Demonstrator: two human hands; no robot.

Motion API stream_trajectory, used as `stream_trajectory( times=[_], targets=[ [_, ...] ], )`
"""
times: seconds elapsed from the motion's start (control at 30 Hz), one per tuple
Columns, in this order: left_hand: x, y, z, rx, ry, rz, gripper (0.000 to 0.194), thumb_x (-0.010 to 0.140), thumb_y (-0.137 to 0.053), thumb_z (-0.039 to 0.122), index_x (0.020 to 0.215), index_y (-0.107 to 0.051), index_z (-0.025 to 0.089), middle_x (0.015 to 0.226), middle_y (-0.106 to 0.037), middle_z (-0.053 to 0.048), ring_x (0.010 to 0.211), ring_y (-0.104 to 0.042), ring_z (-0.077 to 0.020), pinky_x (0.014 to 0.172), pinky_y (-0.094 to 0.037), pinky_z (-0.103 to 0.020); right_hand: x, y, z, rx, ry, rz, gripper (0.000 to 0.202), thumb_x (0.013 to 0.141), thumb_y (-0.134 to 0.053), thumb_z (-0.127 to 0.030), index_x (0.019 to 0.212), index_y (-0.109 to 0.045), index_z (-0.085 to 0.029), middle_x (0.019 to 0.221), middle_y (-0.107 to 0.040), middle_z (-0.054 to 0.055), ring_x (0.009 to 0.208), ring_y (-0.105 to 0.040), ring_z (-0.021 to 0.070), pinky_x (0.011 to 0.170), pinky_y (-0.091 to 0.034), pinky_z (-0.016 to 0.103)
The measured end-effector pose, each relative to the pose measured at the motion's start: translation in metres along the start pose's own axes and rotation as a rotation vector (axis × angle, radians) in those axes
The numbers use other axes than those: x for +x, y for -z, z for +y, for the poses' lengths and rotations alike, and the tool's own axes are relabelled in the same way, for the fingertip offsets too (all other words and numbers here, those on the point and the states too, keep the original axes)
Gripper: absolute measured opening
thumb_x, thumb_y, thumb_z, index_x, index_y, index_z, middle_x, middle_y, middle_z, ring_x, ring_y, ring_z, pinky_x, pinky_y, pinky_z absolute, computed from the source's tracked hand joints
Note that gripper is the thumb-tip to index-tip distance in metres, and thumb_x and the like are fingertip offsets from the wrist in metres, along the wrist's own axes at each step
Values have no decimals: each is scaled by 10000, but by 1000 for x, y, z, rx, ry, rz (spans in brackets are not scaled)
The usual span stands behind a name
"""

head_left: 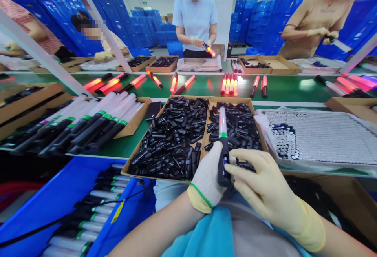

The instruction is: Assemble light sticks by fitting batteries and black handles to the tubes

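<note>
My left hand [208,174], in a whitish glove with a green-edged cuff, is wrapped round the black handle of a light stick [223,125]. The stick stands nearly upright, with a clear tube on top and a green band below it. A slot in the handle faces right, and a dark blue battery [225,159] shows in it. My right hand [262,186], in a cream glove, has its fingers apart, the tips touching the handle at this slot. Behind the stick is a cardboard box [207,129] divided in two, filled with small black plastic parts.
Right of the box lies a tray of silver-ended batteries [326,135]. Finished-looking light sticks [101,119] are piled at left, above a blue bin [118,225] holding more. Lit red sticks [229,84] lie on the green belt [282,86]. Co-workers [196,17] stand across it.
</note>
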State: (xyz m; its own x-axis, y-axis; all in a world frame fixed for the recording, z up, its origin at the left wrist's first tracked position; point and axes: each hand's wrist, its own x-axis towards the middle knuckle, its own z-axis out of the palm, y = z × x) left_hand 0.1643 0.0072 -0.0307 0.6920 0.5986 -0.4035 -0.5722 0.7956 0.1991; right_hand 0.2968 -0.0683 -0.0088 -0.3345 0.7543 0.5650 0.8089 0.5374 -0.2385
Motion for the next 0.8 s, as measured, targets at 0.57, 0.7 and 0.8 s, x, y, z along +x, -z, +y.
stream_trajectory(
  times=[0.57, 0.7, 0.8],
  targets=[
    [-16, -23, 2, 225, -95, 312, 251, 918, -564, 398, 1000, -583, 162, 703, -618, -30, 449, -541, -83, 361, -407, -157, -13, 30, 228, -562, -965, -264, 292, 755, -653, -396, 674, -719, -123, 933, -651, 196, 938, -607, 370, 791, -434, 467],
    [-16, -24, 2, 210, -134, 313, 207, 930, -550, 368, 947, -571, 162, 688, -604, -19, 468, -552, -75, 395, -425, -143, -11, 16, 224, -511, -1045, -162, 236, 747, -647, -346, 699, -698, -121, 1017, -633, 214, 986, -596, 371, 817, -431, 472],
    [-16, -24, 4, 213, -124, 304, 217, 942, -526, 368, 954, -582, 159, 677, -605, -21, 457, -545, -73, 389, -413, -140, -7, 25, 209, -379, -1070, -29, 180, 762, -628, -313, 765, -669, -137, 966, -654, 183, 944, -617, 333, 805, -460, 443]
  ],
)
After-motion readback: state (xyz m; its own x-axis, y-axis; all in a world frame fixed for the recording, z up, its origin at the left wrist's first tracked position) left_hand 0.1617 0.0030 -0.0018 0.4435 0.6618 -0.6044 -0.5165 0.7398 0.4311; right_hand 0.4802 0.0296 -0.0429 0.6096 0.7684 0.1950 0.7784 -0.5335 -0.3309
